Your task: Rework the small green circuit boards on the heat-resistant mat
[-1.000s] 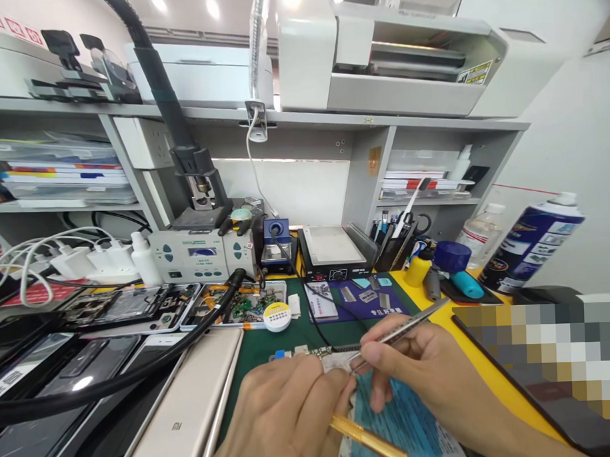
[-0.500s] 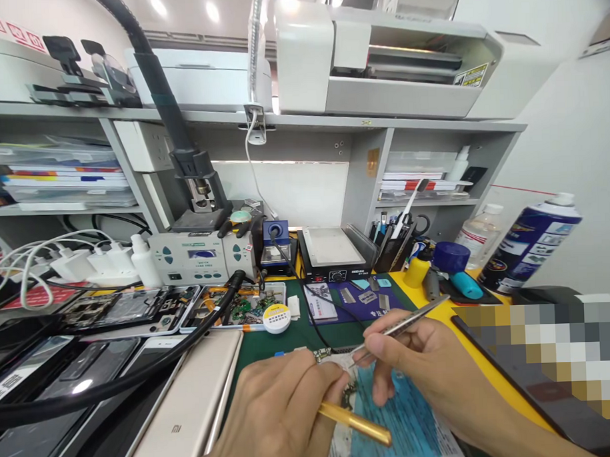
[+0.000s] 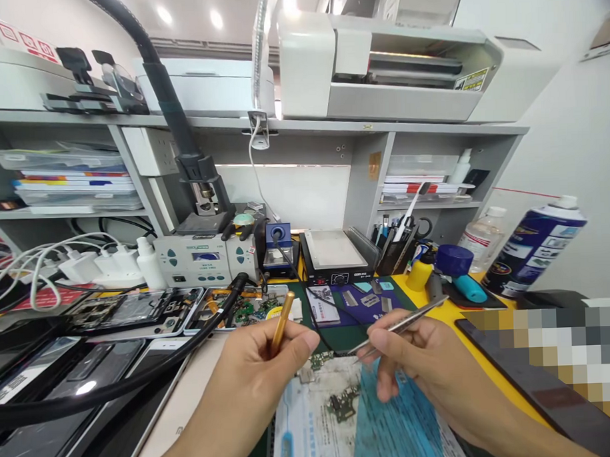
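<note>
the small circuit board (image 3: 342, 406) lies in the lower middle of the frame, on a white and blue sheet (image 3: 336, 421) that covers part of the green mat (image 3: 333, 334). the right hand (image 3: 414, 358) is just right of the middle and pinches metal tweezers (image 3: 398, 326) between thumb and fingers; the tips of the tweezers point left and down, above the top edge of the sheet, a little apart from the board. the left hand (image 3: 255, 377) is left of the middle, raised over the mat, and it pinches a thin gold tool (image 3: 279, 323) between thumb and fingers, with the free end of the tool pointing up. a thick black hose (image 3: 140, 371) runs from the lower left of the frame toward the grey soldering station (image 3: 206, 258) in the middle left. opened phones (image 3: 132, 311) lie in a row on the left side. a black hot plate (image 3: 336, 257) stands behind the mat in the middle, and a blue spray can (image 3: 533, 244) leans at the right edge
</note>
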A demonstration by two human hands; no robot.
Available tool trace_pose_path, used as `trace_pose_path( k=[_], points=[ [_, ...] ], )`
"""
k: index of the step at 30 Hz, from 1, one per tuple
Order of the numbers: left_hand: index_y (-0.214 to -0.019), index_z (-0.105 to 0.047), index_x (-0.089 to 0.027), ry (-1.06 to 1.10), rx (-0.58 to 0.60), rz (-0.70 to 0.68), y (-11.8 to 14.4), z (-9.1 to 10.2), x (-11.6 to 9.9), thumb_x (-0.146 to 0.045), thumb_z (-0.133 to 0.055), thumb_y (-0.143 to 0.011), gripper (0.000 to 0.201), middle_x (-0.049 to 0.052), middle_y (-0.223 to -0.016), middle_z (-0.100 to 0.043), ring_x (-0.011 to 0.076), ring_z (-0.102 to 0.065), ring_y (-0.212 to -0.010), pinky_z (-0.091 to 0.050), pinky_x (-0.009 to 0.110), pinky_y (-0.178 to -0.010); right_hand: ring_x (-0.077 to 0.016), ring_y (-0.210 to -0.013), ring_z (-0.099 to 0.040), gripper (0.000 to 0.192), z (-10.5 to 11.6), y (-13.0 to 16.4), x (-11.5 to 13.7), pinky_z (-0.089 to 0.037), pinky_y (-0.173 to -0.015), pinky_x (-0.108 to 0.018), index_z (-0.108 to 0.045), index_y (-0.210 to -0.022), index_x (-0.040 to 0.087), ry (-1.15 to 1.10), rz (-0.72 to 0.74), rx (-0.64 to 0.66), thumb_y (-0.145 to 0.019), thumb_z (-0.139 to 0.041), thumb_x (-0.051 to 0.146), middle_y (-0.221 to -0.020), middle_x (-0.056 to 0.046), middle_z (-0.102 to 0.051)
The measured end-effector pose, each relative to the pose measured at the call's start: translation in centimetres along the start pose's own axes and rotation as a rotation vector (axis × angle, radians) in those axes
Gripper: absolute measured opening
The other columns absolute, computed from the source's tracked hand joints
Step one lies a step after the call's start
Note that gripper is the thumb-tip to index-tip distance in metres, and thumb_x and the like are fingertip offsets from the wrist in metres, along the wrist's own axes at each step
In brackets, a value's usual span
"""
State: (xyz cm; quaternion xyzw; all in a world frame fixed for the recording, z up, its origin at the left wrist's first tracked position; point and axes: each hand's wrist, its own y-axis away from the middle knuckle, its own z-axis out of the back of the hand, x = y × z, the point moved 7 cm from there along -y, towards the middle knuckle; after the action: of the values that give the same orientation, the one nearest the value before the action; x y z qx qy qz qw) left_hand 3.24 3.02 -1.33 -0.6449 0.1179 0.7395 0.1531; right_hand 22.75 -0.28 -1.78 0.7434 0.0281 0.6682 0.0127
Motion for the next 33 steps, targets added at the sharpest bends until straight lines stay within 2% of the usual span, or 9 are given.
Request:
trace_pose_path(
  k=[4,10,14,19,23,26,29,33],
  points=[
    [-0.083,-0.063,-0.017,0.274,0.043,0.184,0.1,-0.4,1.1,-0.054,-0.070,-0.085,0.038,-0.010,-0.054,-0.019,0.0074,-0.011,-0.050,-0.010,0.024,-0.044,-0.0149,-0.049,-0.069,0.034,0.1,-0.2,-0.2,-0.048,-0.051,-0.024,-0.066,-0.084,0.017,0.014,0.004,-0.006,-0.083,-0.080,0.047,-0.076,-0.005,-0.078],
    [-0.089,-0.068,-0.015,0.414,0.081,0.239,0.2,-0.7,1.1,-0.050,-0.071,-0.084,0.036,-0.012,-0.053,-0.020,0.0055,-0.010,-0.048,-0.006,0.023,-0.045,-0.0157,-0.049,-0.069,0.036,0.2,-0.3,-0.4,-0.046,-0.049,-0.024,-0.066,-0.083,0.017,0.014,-0.020,-0.033,-0.080,-0.082,0.049,-0.081,-0.008,-0.079],
    [-0.080,-0.059,-0.017,0.377,0.069,0.202,0.0,-0.7,0.9,-0.047,-0.074,-0.084,0.034,-0.011,-0.053,-0.023,0.0057,-0.013,-0.048,-0.010,0.023,-0.045,-0.0161,-0.049,-0.069,0.036,0.4,-0.3,-0.5,-0.047,-0.050,-0.025,-0.066,-0.084,0.017,0.016,-0.011,-0.045,-0.081,-0.082,0.049,-0.079,-0.007,-0.079],
    [-0.077,-0.055,-0.018,0.234,-0.023,0.115,-0.5,0.4,0.8,-0.052,-0.073,-0.085,0.039,-0.010,-0.055,-0.025,0.0064,-0.015,-0.050,-0.012,0.024,-0.046,-0.0178,-0.052,-0.068,0.035,0.7,-0.6,-0.6,-0.048,-0.051,-0.025,-0.067,-0.082,0.017,0.022,0.022,-0.044,-0.082,-0.081,0.050,-0.056,-0.003,-0.071],
    [-0.072,-0.055,-0.017,0.100,-0.084,0.064,-1.0,1.6,0.8,-0.054,-0.071,-0.085,0.042,-0.010,-0.052,-0.030,0.0056,-0.020,-0.048,-0.015,0.024,-0.046,-0.0177,-0.052,-0.067,0.036,0.8,-0.8,-0.7,-0.048,-0.050,-0.024,-0.068,-0.080,0.017,0.034,0.016,-0.055,-0.082,-0.081,0.050,-0.057,-0.005,-0.072],
    [-0.069,-0.054,-0.017,0.098,-0.089,0.077,-1.3,2.2,1.0,-0.052,-0.072,-0.085,0.042,-0.009,-0.050,-0.030,0.0056,-0.021,-0.047,-0.016,0.024,-0.047,-0.0170,-0.052,-0.067,0.036,0.9,-0.8,-0.6,-0.048,-0.049,-0.022,-0.069,-0.078,0.017,0.030,0.016,-0.070,-0.081,-0.081,0.050,-0.055,-0.004,-0.071],
    [-0.072,-0.060,-0.017,0.105,-0.089,0.100,-1.5,2.6,1.1,-0.051,-0.074,-0.082,0.038,-0.009,-0.049,-0.031,0.0057,-0.021,-0.047,-0.015,0.023,-0.045,-0.0155,-0.051,-0.066,0.036,0.8,-0.7,-0.4,-0.047,-0.049,-0.021,-0.069,-0.078,0.017,0.031,0.019,-0.066,-0.081,-0.082,0.051,-0.056,-0.004,-0.072],
    [-0.077,-0.064,-0.017,0.142,-0.090,0.124,-1.7,2.9,1.3,-0.051,-0.078,-0.077,0.037,-0.009,-0.051,-0.030,0.0058,-0.022,-0.046,-0.013,0.023,-0.043,-0.0126,-0.048,-0.065,0.036,0.9,-0.8,-0.3,-0.048,-0.049,-0.021,-0.070,-0.079,0.016,0.032,0.024,-0.075,-0.080,-0.083,0.050,-0.067,-0.006,-0.076]
  ],
)
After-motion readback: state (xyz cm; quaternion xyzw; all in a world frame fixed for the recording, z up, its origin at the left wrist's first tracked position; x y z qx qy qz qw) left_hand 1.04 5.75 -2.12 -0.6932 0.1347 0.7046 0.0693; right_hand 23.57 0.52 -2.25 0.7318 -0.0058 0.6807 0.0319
